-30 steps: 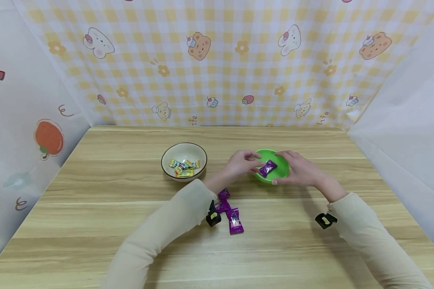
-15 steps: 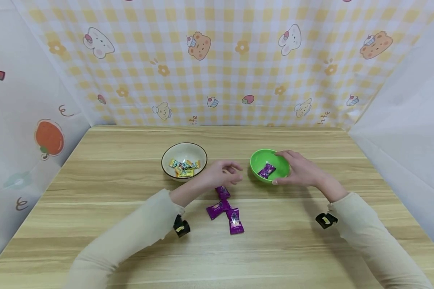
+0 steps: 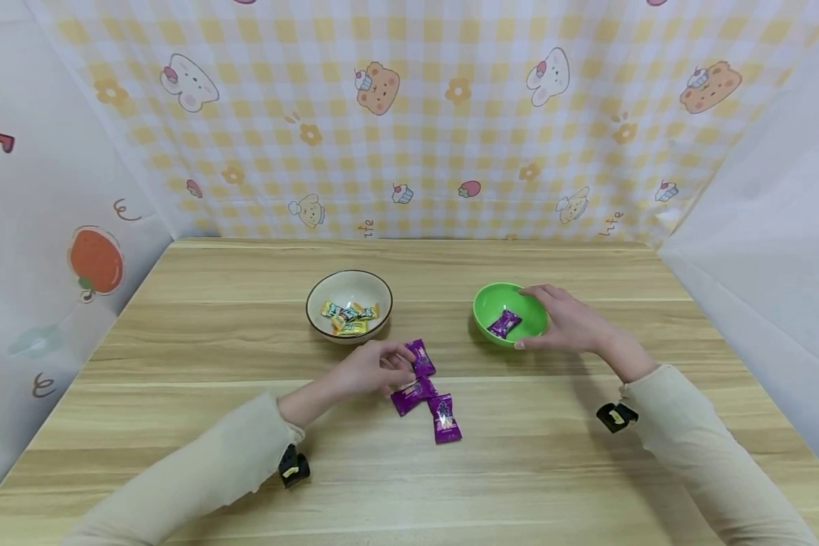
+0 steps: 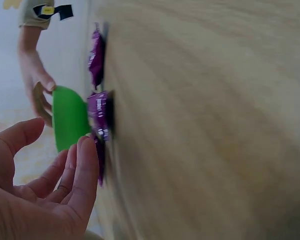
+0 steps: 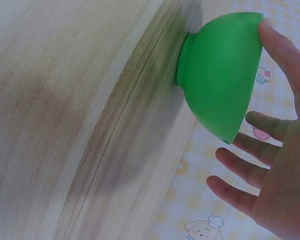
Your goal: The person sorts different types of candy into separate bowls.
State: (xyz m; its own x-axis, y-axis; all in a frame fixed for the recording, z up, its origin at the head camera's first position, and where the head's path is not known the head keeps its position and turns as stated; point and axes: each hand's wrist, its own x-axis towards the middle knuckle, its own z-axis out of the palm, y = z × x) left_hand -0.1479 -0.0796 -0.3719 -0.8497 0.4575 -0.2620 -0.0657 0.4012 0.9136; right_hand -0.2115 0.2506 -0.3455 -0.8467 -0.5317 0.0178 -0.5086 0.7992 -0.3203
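Note:
My left hand point(image 3: 374, 367) reaches over the purple-wrapped candies, its thumb and fingers apart in the left wrist view with nothing between them. Closest to its fingertips are an upper candy point(image 3: 420, 358) and a middle candy point(image 3: 413, 394). A third purple candy point(image 3: 445, 418) lies nearer the front. On the right, my right hand point(image 3: 568, 321) holds the rim of a green bowl point(image 5: 222, 75) between thumb and fingers, its outer fingers spread free of it. Inside that bowl lies purple candy point(image 3: 504, 324); whether it is one piece or more is hard to tell.
A cream bowl point(image 3: 349, 284) with a dark rim stands left of the green one, holding several yellow-wrapped candies point(image 3: 352, 327). The wooden table point(image 3: 519, 485) ends at a checked cloth point(image 3: 423, 152) behind, with white sheets on both sides.
My left hand has drawn back from the green bowl, leftward and toward the front, to the loose purple candies. The candy in the bowl has settled lower. My right hand stays at the rim.

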